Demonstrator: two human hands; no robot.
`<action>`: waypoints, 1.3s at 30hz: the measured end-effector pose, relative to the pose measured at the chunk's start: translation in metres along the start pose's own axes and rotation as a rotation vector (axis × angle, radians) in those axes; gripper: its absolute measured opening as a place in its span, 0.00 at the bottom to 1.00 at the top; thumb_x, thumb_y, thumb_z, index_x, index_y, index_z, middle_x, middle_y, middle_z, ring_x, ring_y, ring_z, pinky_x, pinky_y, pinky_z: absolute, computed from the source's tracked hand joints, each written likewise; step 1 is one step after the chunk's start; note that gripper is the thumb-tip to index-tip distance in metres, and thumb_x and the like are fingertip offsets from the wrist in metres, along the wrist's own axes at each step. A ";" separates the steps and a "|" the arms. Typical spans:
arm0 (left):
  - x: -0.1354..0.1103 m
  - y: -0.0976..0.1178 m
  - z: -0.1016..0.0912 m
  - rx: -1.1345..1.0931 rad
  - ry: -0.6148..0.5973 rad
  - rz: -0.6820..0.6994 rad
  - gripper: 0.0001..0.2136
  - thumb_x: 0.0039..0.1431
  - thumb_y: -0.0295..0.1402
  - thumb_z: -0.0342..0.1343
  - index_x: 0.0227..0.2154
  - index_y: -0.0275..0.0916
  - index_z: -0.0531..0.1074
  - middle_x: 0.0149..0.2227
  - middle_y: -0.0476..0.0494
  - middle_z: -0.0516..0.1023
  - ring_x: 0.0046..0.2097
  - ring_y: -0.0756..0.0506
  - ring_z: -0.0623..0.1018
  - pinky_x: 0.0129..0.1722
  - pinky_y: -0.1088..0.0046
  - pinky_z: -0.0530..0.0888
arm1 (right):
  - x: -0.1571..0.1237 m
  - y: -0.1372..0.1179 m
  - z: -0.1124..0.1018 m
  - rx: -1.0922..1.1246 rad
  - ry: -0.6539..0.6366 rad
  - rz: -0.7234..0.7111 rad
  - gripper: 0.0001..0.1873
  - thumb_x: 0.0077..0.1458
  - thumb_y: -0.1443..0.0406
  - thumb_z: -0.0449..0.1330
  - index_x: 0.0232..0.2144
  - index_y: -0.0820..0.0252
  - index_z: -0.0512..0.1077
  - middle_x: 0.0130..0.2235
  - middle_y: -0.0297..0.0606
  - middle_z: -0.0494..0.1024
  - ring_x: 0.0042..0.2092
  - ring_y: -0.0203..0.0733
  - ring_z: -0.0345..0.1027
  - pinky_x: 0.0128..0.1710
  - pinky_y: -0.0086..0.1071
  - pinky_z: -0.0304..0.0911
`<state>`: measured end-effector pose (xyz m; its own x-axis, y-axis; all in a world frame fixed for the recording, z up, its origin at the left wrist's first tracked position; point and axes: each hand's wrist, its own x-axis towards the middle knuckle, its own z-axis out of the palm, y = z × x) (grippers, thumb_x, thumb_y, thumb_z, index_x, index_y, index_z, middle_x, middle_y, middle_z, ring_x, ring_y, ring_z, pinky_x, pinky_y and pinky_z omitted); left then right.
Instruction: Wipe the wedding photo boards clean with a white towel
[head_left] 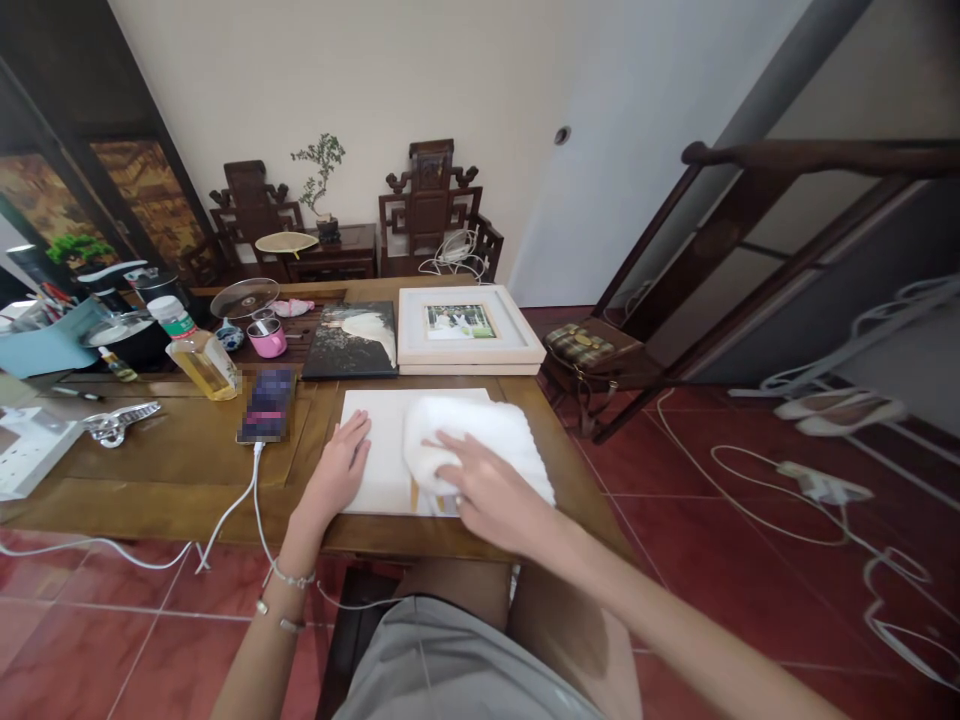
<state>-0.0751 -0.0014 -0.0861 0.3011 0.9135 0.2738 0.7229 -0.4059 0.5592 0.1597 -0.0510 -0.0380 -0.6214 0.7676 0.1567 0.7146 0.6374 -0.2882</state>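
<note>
A pale flat rectangular panel (pixel 381 455), perhaps a picture, lies at the table's near edge in front of me. My left hand (pixel 343 468) rests on its left side, fingers stretched out and holding nothing. On the panel's right half sits a fluffy white cloth (pixel 506 430), which also hangs over the panel's right edge. My right hand (pixel 487 490) presses into the cloth, fingers and thumb dug into its folds. The cloth hides most of the panel's right part; yellowish marks show beneath it.
Behind the panel lie a dark picture (pixel 349 340) and a pale-framed photo (pixel 469 330). To the left are a charging phone (pixel 266 405), a bottle (pixel 196 350), a pink cup (pixel 267 338) and a power strip (pixel 34 450). A wooden chair (pixel 637 350) stands right.
</note>
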 end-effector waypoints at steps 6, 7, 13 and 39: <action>-0.001 -0.001 0.000 -0.014 0.008 0.007 0.19 0.63 0.33 0.41 0.54 0.36 0.65 0.60 0.36 0.63 0.63 0.44 0.59 0.63 0.56 0.51 | 0.056 0.037 0.002 -0.065 0.074 0.046 0.22 0.43 0.78 0.48 0.40 0.65 0.72 0.55 0.53 0.68 0.59 0.54 0.56 0.54 0.48 0.54; -0.001 -0.001 0.001 -0.012 0.009 0.007 0.19 0.63 0.33 0.41 0.54 0.36 0.65 0.60 0.36 0.63 0.63 0.44 0.59 0.63 0.56 0.52 | 0.056 0.034 0.004 -0.071 0.066 0.041 0.22 0.43 0.78 0.48 0.40 0.66 0.72 0.55 0.53 0.67 0.60 0.55 0.55 0.55 0.50 0.53; -0.001 0.000 0.001 -0.016 0.008 0.003 0.19 0.63 0.33 0.41 0.54 0.36 0.65 0.60 0.37 0.62 0.63 0.44 0.58 0.63 0.56 0.52 | 0.006 -0.017 0.011 -0.072 -0.027 -0.003 0.21 0.43 0.77 0.52 0.40 0.66 0.73 0.61 0.53 0.59 0.64 0.60 0.42 0.60 0.59 0.38; 0.000 -0.001 0.001 -0.007 -0.020 0.021 0.20 0.63 0.29 0.39 0.55 0.35 0.63 0.61 0.37 0.61 0.64 0.44 0.57 0.63 0.55 0.51 | 0.014 -0.055 0.012 -0.141 -0.217 -0.076 0.16 0.51 0.70 0.53 0.41 0.60 0.75 0.61 0.47 0.59 0.64 0.59 0.41 0.61 0.58 0.38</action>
<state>-0.0749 -0.0010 -0.0873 0.3287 0.9052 0.2695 0.7119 -0.4250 0.5591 0.1077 -0.0764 -0.0311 -0.7187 0.6943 -0.0381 0.6914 0.7076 -0.1463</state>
